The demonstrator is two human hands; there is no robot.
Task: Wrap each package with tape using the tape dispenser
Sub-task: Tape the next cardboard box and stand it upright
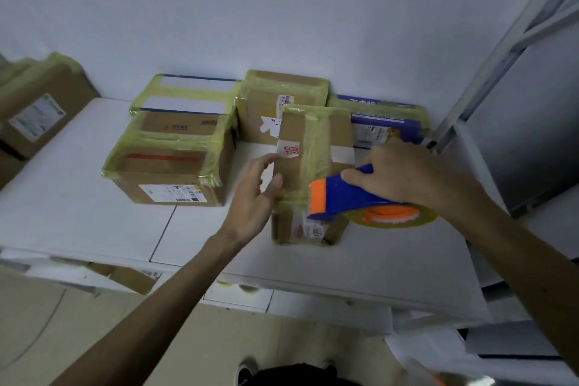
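A tall brown cardboard package [308, 147] stands on the white table [78, 213], with yellowish tape running over its top and down its front. My right hand [404, 172] grips the handle of the blue and orange tape dispenser [344, 197], whose orange head lies against the package's front face. The dispenser's roll of yellowish tape [394, 218] hangs to the right of the package. My left hand [253, 194] is at the package's left side, fingers spread and relaxed, thumb at the box edge, holding nothing.
Several taped packages stand behind: a wide brown box [169, 163] at the left, a white-topped one [188, 94], a brown box [275, 103] and a purple one [385, 122]. Another taped box [40, 103] sits at far left. A metal shelf frame [507, 53] rises on the right.
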